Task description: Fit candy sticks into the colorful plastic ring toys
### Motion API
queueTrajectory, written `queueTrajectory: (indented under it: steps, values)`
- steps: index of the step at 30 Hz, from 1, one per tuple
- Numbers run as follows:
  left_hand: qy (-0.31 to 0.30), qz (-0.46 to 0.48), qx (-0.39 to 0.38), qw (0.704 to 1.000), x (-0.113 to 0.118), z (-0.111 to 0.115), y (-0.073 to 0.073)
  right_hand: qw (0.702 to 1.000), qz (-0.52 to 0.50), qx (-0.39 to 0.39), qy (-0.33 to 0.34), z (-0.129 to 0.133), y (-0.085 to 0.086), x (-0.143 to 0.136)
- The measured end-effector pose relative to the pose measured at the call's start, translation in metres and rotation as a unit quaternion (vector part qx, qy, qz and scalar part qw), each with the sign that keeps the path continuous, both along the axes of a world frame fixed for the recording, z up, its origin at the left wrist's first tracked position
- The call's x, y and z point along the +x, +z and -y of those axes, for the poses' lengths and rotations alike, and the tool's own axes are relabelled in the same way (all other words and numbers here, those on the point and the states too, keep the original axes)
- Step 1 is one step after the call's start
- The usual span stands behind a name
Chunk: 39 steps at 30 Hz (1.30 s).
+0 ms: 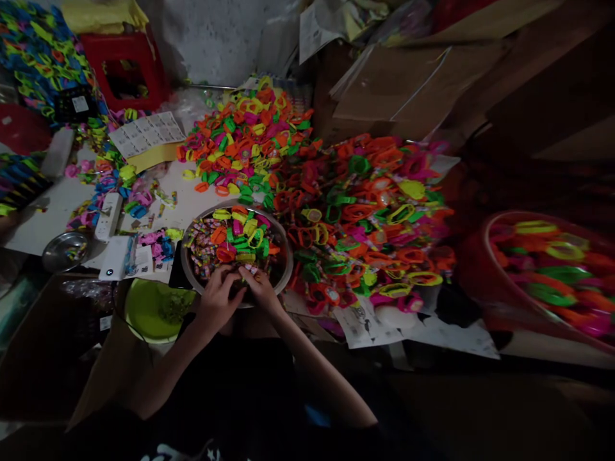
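A round metal bowl (pixel 287 259) holds bright plastic toy watches (pixel 250 232) and many small pieces in patterned wrappers (pixel 202 240). Over its near edge my left hand (pixel 221 296) and my right hand (pixel 261 289) meet, fingertips close together. My left hand's fingers are bent inward, and what they grip is hidden. Between the fingers of my right hand is something small and pale, too dim to name. Just right of the bowl lies a large heap of toy watches in orange, green, pink and yellow (pixel 369 218).
Behind the bowl is another pile of watches (pixel 250 134). A red tub (pixel 494 256) of watches stands at the right. To the left are a green basin (pixel 144 310), a small metal bowl (pixel 62 253), a white power strip (pixel 108 214) and a red stool (pixel 122 67). Cardboard boxes (pixel 398 83) stand behind.
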<state>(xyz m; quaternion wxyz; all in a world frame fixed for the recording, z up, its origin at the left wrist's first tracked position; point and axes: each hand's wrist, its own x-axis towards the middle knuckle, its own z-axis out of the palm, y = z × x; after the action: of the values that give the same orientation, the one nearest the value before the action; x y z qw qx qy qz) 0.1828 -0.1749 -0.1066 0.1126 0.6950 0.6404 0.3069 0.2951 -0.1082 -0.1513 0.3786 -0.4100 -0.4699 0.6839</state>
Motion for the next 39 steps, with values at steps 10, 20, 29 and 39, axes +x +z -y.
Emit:
queueTrajectory:
  steps: [10,20,29,39]
  values:
    - [-0.212,-0.099,-0.031,0.972,-0.025,-0.005,0.005,0.991,-0.053,-0.040,0.119,0.009,0.001,-0.001]
    - [-0.203,-0.064,-0.070,0.975,-0.028,-0.008,0.018,0.974,-0.114,-0.128,0.151,0.003,0.009,-0.012]
    - [-0.186,-0.080,-0.008,0.979,-0.036,-0.006,0.010,0.963,-0.108,-0.134,0.207,0.010,0.021,-0.015]
    - [0.020,0.096,0.048,0.994,-0.076,0.010,0.001,0.915,0.287,0.233,0.159,-0.028,0.027,-0.008]
